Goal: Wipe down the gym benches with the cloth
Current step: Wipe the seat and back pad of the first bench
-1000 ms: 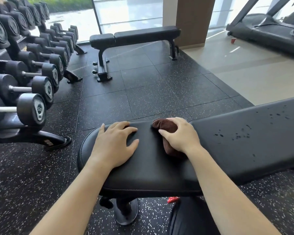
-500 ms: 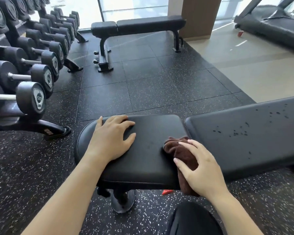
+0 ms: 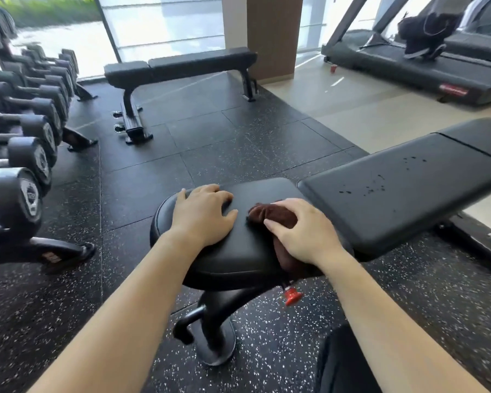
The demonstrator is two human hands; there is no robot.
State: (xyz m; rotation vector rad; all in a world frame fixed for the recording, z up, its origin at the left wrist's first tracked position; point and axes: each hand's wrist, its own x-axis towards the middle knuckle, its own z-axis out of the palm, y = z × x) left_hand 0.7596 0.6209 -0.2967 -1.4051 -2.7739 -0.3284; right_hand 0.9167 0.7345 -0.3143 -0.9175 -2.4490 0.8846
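Brown bunched cloth (image 3: 262,215), soft and light, should slide easily on black padded bench (image 3: 238,256); right hand (image 3: 304,234) grip curls over the wad, left hand (image 3: 203,215) lies flat, empty.

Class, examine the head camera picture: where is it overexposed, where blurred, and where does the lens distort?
Head view: the windows are blown out white behind the far bench; the dumbbells at left are smeared by blur; the window frame leans from the wide-angle lens; the left hand, right hand and cloth are sharp.
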